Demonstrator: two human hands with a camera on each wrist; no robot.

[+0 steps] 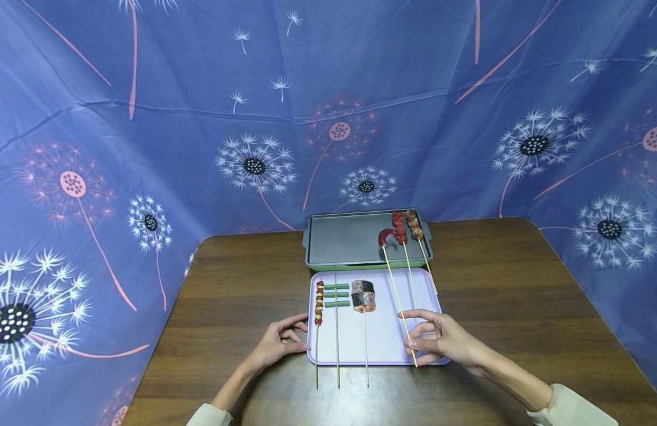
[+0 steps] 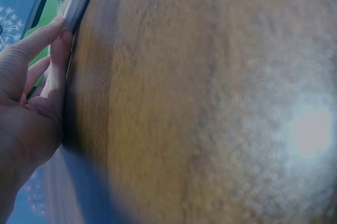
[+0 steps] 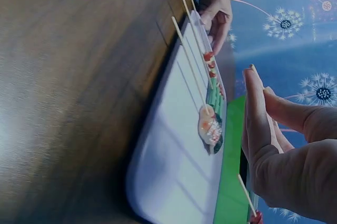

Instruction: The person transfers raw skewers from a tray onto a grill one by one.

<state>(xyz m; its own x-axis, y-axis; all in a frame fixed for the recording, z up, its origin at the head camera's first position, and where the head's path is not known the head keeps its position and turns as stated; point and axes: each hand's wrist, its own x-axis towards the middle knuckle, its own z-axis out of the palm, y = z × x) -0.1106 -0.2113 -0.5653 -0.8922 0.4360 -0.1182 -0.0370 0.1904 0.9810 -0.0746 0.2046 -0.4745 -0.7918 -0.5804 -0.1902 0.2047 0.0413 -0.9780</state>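
My right hand (image 1: pixel 446 339) pinches the lower stick of an octopus-tentacle skewer (image 1: pixel 384 238), whose dark red curled end is over the grill pan (image 1: pixel 346 239). At the left side of a pale lilac tray (image 1: pixel 389 349), my left hand (image 1: pixel 277 341) holds the rim between thumb and fingers. On the tray lie a red-and-pale skewer (image 1: pixel 319 303), a green-stalk skewer (image 1: pixel 336 294) and a thick skewer with dark skin (image 1: pixel 363 296), their sticks jutting over the near edge. The tentacle is out of sight in the right wrist view.
A red meat skewer (image 1: pixel 399 227) and a brown meat skewer (image 1: pixel 414 225) lie at the pan's right end, sticks reaching over the tray. The pan stands behind the tray on a wooden table (image 1: pixel 238 284). Blue dandelion-patterned cloth (image 1: pixel 190 148) hangs behind.
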